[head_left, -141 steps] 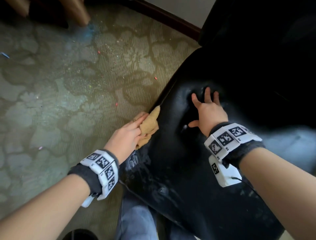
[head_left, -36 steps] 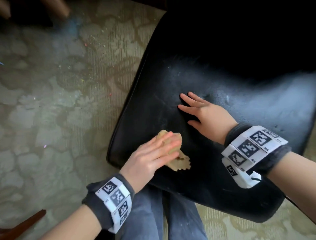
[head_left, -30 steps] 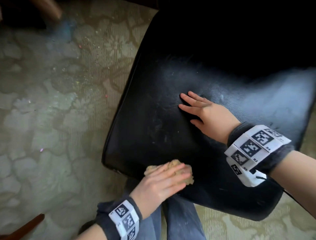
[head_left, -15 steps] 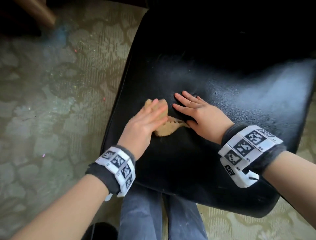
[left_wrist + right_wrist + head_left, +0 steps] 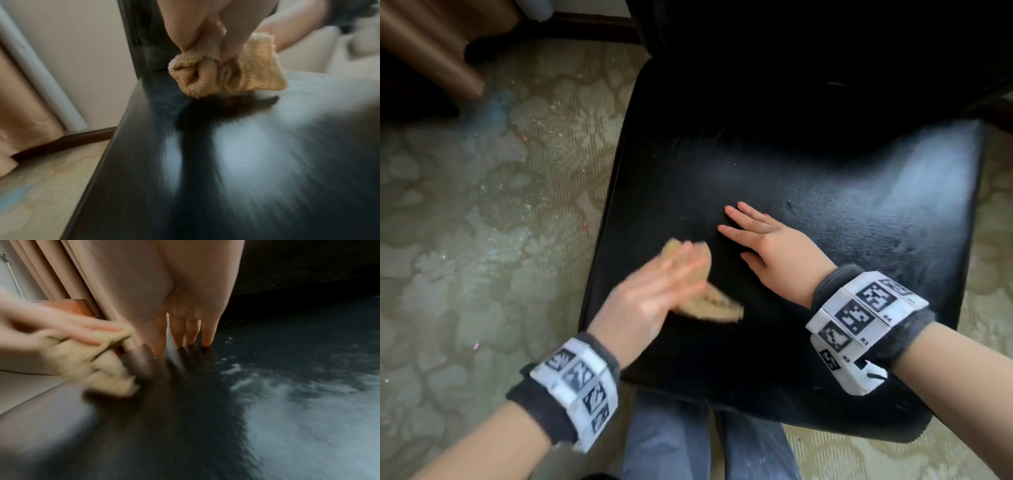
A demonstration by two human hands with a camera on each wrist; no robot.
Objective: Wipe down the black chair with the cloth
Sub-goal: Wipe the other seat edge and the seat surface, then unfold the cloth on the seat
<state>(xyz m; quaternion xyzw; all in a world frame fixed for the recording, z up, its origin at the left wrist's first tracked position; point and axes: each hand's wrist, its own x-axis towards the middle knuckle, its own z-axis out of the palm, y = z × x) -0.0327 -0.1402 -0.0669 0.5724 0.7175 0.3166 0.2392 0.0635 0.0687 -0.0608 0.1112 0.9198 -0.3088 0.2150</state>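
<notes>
The black chair seat (image 5: pixel 842 212) fills the middle of the head view, with a dusty grey sheen on its right part. My left hand (image 5: pixel 685 260), blurred by motion, grips a bunched tan cloth (image 5: pixel 717 305) and presses it on the seat's left half. In the left wrist view the fingers (image 5: pixel 185 32) pinch the folds of the cloth (image 5: pixel 252 71) just above the seat (image 5: pixel 226 162). My right hand (image 5: pixel 743 236) lies flat on the seat to the right of the cloth. Its straight fingers (image 5: pixel 191 331) touch the seat (image 5: pixel 287 402) at their tips.
Patterned green carpet (image 5: pixel 465 240) with small specks lies left of the chair. The dark backrest (image 5: pixel 808 51) rises behind the seat. My legs in blue jeans (image 5: pixel 664 442) stand against the seat's front edge. A brown curtain (image 5: pixel 424 44) hangs at the upper left.
My left hand has dragged the cloth back from beside the right fingertips toward the seat's front. The right hand has stayed flat in place.
</notes>
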